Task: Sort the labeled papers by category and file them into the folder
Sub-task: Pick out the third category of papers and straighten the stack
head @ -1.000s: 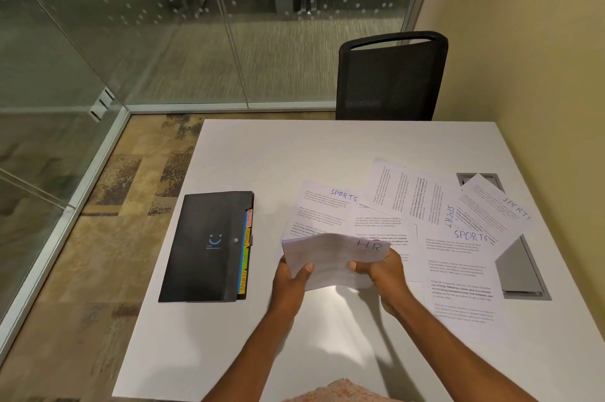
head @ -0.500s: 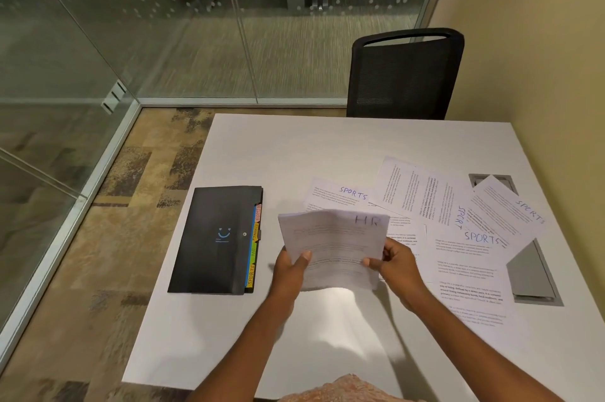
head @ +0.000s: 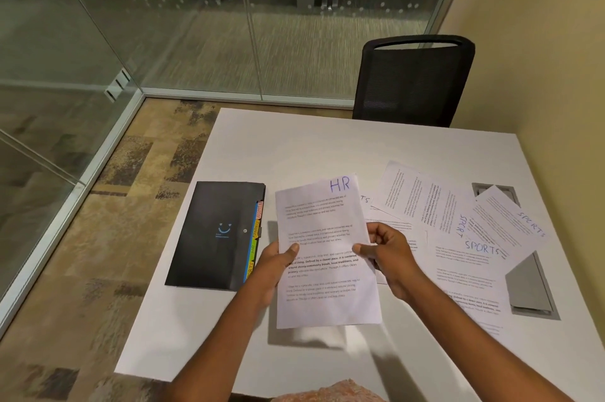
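Note:
Both hands hold up a white printed sheet marked "HR" (head: 322,238) above the white table (head: 294,146). My left hand (head: 278,265) pinches its left edge and my right hand (head: 384,249) grips its right edge. A black folder (head: 214,234) with a blue smiley and coloured labelled tabs along its right side lies shut on the table, just left of the sheet. Several papers marked "SPORTS" (head: 478,249) lie spread and overlapping on the table to the right; some are partly hidden behind the held sheet.
A black mesh chair (head: 414,80) stands at the table's far side. A grey cable hatch (head: 527,290) is set into the table at the right, partly under papers. Glass walls run along the left and back; a beige wall stands close on the right.
The HR sheet was curled and low over the table; it is now raised and flattened upright, with both hands still on its edges. The view has shifted right and closer.

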Tool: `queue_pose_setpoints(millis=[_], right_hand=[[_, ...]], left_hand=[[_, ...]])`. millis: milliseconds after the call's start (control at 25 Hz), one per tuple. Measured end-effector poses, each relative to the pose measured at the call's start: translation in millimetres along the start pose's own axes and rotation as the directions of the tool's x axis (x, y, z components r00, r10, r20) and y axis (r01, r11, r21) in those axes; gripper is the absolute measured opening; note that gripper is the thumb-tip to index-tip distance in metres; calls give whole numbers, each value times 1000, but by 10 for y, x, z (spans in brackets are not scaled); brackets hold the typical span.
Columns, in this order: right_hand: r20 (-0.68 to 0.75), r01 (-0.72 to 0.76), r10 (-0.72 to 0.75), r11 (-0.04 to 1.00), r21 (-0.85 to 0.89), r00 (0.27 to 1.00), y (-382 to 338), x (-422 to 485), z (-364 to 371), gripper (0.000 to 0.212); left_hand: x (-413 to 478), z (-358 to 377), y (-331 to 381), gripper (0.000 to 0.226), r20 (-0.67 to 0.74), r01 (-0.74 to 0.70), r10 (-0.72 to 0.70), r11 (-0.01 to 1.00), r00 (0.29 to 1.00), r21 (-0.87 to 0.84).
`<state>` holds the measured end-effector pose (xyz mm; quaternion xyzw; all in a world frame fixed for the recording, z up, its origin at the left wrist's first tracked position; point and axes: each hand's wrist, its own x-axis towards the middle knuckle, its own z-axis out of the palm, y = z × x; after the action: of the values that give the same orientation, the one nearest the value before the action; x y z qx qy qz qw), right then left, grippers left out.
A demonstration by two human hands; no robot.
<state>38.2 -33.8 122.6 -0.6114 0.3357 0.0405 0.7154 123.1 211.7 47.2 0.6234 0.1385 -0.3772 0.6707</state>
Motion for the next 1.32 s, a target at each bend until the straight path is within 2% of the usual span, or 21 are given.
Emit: queue_pose_setpoints(millis=[80, 200, 280, 320, 360, 400, 440, 480, 520, 560, 640, 800, 960, 1040, 1120, 1160, 1200, 1280, 1320], right_hand=[[15, 4, -4, 1000, -1, 1000, -26, -52, 20, 36], [116, 60, -45, 989, -132, 992, -123, -106, -75, 33], [178, 203, -159, 942, -267, 971, -233, -144, -205, 46], [234, 340, -267, 861, -379, 935, -298, -173, -280, 57], [336, 507, -382, 697, -507, 861, -368, -200, -346, 67], [485, 667, -461, 442, -600, 743, -430, -218, -389, 73], [642, 774, -480, 135, -619, 597, -473, -212, -413, 73], [763, 806, -440, -134, -576, 473, -508, -191, -404, 70], [835, 803, -396, -306, -512, 382, -524, -161, -365, 65], [874, 802, -370, -389, -453, 314, -512, -116, -320, 58], [908, 826, -356, -427, -369, 222, -481, -38, -212, 46], [908, 851, -402, -431, -300, 117, -457, 31, -107, 31], [905, 857, -420, -437, -273, 74, -443, 38, -19, 33], [909, 852, -411, -450, -269, 70, -423, 72, -1, 33], [905, 844, -418, -456, -284, 78, -406, 112, -24, 37], [900, 840, -427, -453, -298, 89, -401, 126, -51, 40], [894, 837, -436, -450, -312, 99, -398, 136, -83, 43], [880, 831, -457, -434, -348, 130, -380, 143, -161, 48], [874, 829, -463, -424, -366, 149, -366, 143, -198, 48]], left_hand=[[22, -47, -71, 28, -3, 9, -9, 1000, 1000, 10], [32, -96, -141, 32, 17, 34, -34, 999, 999, -19], [38, -124, -163, 37, 49, 37, -35, 999, 998, -34], [35, -131, -169, 36, 69, 38, -35, 998, 997, -40], [18, -124, -158, 33, 84, 45, -40, 997, 996, -57], [3, -117, -156, 31, 107, 54, -45, 995, 993, -78], [-15, -104, -142, 30, 129, 68, -56, 993, 990, -92], [-12, -99, -151, 30, 153, 79, -65, 993, 986, -89], [-11, -93, -160, 32, 173, 86, -72, 993, 982, -75], [7, -92, -178, 36, 201, 87, -73, 994, 977, -63], [43, -103, -214, 47, 256, 96, -83, 995, 963, -40], [57, -169, -234, 45, 301, 127, -123, 992, 946, 5], [102, -282, -265, 46, 304, 154, -152, 988, 941, 16], [197, -325, -278, 43, 169, 138, -148, 988, 974, 67], [323, -402, -275, 31, -149, 82, -44, 963, 988, 256], [405, -482, -273, 32, -322, 72, 69, 911, 944, 407], [485, -580, -273, 37, -433, 90, 200, 822, 879, 562], [640, -787, -270, 63, -492, 201, 377, 596, 785, 777], [728, -888, -255, 79, -490, 267, 397, 497, 776, 826]])
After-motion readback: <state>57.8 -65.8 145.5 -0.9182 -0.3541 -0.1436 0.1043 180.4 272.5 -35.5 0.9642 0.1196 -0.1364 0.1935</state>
